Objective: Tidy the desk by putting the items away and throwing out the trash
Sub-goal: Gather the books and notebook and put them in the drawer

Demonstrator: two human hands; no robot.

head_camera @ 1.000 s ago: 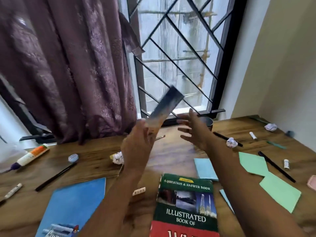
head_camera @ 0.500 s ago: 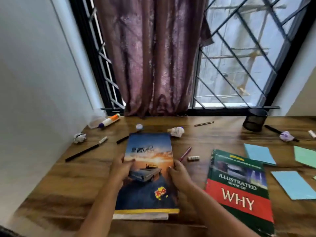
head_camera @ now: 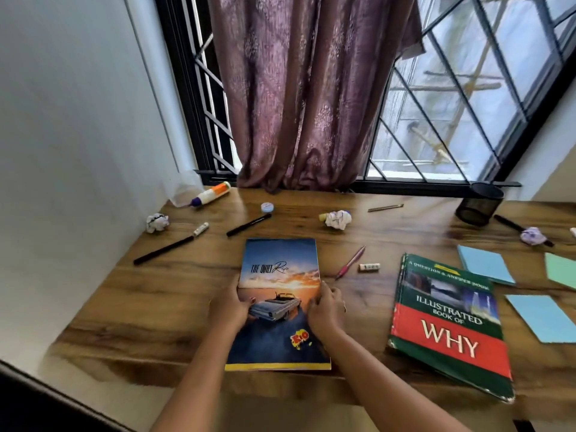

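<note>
Head view, nearest first: both hands rest on the blue notebook (head_camera: 279, 304), which lies flat at the front edge of the surface (head_camera: 131, 300). The left hand (head_camera: 229, 308) clasps the notebook's left edge, thumb on the cover; the right hand (head_camera: 324, 310) presses the right edge, fingers curled narrow against it. This two-sided grip appears meant to square the notebook and steady it, either settling it in place or readying it for carrying. Right of the notebook lies the green and red book (head_camera: 448, 322), untouched, with blue paper sheets (head_camera: 542, 316) beyond its right side. Just past the notebook's upper right corner lie a pink pen (head_camera: 350, 262) and a small eraser (head_camera: 369, 267). Farther behind the notebook: black pens (head_camera: 248, 225), a crumpled paper ball (head_camera: 338, 219), another paper ball (head_camera: 157, 222) far left, and a glue bottle (head_camera: 212, 193). Far right of the notebook, by the window, stands a mesh pen holder (head_camera: 478, 205), likely the pens' destination. Most clutter remains unsorted.
</note>
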